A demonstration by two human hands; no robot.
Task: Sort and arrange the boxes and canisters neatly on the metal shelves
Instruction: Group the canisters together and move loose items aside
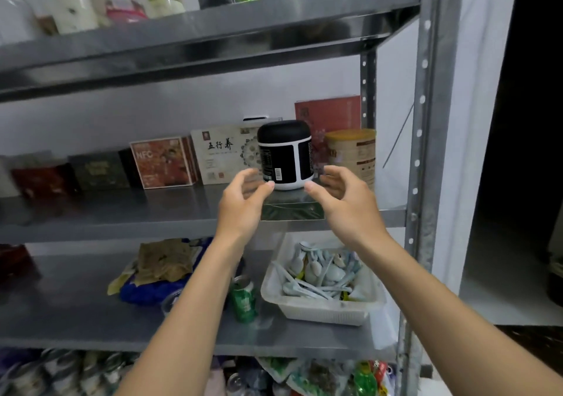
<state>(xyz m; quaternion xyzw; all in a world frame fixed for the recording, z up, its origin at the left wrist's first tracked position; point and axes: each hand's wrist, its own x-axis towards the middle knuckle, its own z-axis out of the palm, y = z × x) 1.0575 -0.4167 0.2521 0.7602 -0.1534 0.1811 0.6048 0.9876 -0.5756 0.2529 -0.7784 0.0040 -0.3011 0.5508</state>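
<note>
Hovering both hands round the black canister [285, 155] on the middle shelf [122, 213] right now. Left hand [243, 200] and right hand [341, 197] are spread, fingers loosely curved, one on each side of its white base. Honestly can't tell if the thumbs touch it. The canister's upright in front of the white box [219, 155], with the gold tin [353, 155] just beside it on the right.

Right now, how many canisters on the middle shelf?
2: the black canister stands on a flat dark box at the front; the gold-lidded canister is just right of it, further back. More may hide behind the boxes.
</note>
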